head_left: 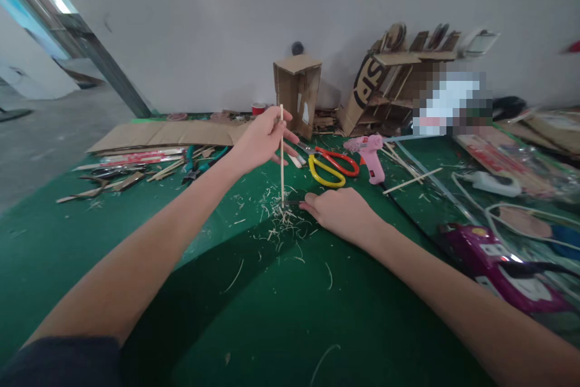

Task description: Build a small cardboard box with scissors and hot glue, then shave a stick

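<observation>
My left hand (274, 130) pinches a thin wooden stick (282, 163) near its top, the other fingers spread to the right. The stick stands upright, its lower end down among pale curled wood shavings (284, 218) on the green tabletop (254, 326). Closed low over the table, my right hand (342, 212) grips a small knife (294, 202). Its narrow dark blade points left and meets the stick near the bottom; the handle is hidden in my fist. Just beyond that hand lie scissors (327, 180) with one yellow and one red handle.
A pink glue gun (371, 154) lies right of the scissors, its black cord running to a purple device (502, 263). Cardboard boxes (296, 67) stand against the wall. Pliers (193, 163), loose sticks and a flat cardboard strip (167, 135) lie at the back left.
</observation>
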### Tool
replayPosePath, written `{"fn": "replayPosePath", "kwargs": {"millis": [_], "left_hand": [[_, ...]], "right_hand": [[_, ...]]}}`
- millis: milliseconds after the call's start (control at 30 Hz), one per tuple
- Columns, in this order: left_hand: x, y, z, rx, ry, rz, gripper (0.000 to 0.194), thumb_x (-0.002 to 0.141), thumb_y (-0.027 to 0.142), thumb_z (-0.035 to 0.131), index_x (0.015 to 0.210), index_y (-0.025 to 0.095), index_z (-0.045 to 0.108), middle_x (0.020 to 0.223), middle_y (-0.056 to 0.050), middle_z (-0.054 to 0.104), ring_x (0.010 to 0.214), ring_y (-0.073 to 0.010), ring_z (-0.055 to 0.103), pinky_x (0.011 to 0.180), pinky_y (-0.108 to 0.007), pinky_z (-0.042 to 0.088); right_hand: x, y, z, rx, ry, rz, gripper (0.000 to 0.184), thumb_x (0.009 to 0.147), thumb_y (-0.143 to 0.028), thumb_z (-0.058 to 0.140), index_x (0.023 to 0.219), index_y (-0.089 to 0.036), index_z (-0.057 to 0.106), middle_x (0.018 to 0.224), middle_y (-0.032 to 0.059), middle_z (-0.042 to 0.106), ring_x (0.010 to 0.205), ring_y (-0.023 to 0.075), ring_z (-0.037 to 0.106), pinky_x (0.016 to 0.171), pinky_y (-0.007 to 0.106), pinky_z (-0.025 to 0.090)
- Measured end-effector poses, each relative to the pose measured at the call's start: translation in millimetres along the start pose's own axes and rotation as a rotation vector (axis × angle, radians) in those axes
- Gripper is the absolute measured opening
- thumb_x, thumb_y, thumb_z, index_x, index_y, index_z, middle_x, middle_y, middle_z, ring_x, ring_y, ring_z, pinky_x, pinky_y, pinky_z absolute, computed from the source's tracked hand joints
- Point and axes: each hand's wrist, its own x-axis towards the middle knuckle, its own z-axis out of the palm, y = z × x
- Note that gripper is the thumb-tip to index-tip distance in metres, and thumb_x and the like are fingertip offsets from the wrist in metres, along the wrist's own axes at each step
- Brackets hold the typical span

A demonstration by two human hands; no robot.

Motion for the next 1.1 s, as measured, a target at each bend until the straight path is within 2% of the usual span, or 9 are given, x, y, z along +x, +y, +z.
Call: {"fn": "replayPosePath", "kwargs": {"millis": [200, 500, 833, 1100], "left_hand": [[-1.2, 1.7, -1.2, -0.017, -0.016, 0.007, 0.018, 0.099, 0.022, 0.027, 0.112, 0.020, 0.039, 0.095, -0.009, 0.067, 0.067, -0.0144, 0.069, 0.054, -0.023, 0.055], [0.1, 0.3, 0.1, -0.034, -0.012, 0.000, 0.018, 0.099, 0.023, 0.028, 0.112, 0.020, 0.040, 0.092, -0.009, 0.067, 0.067, -0.0159, 0.070, 0.052, -0.023, 0.055], [-1.0, 2.3, 1.6, -0.046, -0.007, 0.005, 0.019, 0.099, 0.023, 0.027, 0.112, 0.020, 0.040, 0.092, -0.008, 0.067, 0.064, -0.0156, 0.069, 0.051, -0.024, 0.054], [-1.1, 2.4, 0.9, -0.035, -0.027, -0.010, 0.023, 0.099, 0.022, 0.024, 0.117, 0.019, 0.038, 0.096, -0.009, 0.067, 0.066, -0.0151, 0.069, 0.052, -0.024, 0.055]], "right_hand": [[-1.6, -0.7, -3.3, -0.027, -0.016, -0.060, 0.038, 0.099, -0.041, 0.035, 0.094, -0.018, 0.065, 0.062, 0.0069, 0.067, 0.056, 0.0185, 0.062, 0.047, 0.026, 0.019], [-3.5, -0.5, 6.3, -0.019, 0.069, 0.020, 0.042, 0.099, -0.044, 0.030, 0.095, -0.021, 0.064, 0.064, 0.0054, 0.068, 0.053, 0.0183, 0.061, 0.048, 0.027, 0.019], [-2.0, -1.8, -1.5, -0.030, 0.008, -0.060, 0.038, 0.099, -0.041, 0.035, 0.092, -0.018, 0.065, 0.061, 0.0072, 0.067, 0.054, 0.0184, 0.062, 0.048, 0.026, 0.020], [-6.1, -1.3, 3.2, -0.036, 0.072, 0.001, 0.041, 0.099, -0.042, 0.031, 0.091, -0.018, 0.064, 0.063, 0.0074, 0.068, 0.055, 0.0184, 0.063, 0.047, 0.026, 0.018]]}}
